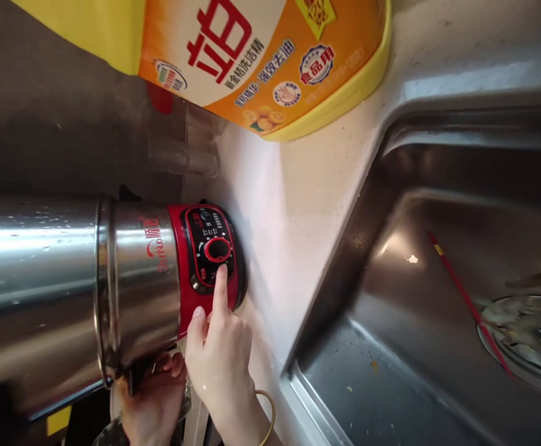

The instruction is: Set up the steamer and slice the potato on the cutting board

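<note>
The view lies on its side. A steel countertop machine (138,266), like a blender or soymilk maker, has a tall metal jug, "ShunNuo" lettering and a red base. On its black control panel is a round knob (218,249). My right hand (226,353) points its index finger at the panel, the fingertip at the knob's edge; the thumb is out and the other fingers curl. I cannot tell whether the fingertip presses. My left hand (154,402) is curled at the machine's black handle (138,373), palm partly showing, some fingers hidden behind it.
A big yellow dish soap bottle (270,68) stands on the pale counter (293,204) by the machine. Beside the counter is a steel sink (367,322), holding a red stick (460,288) and food scraps (528,328) over its drain. A clear glass (184,158) stands behind.
</note>
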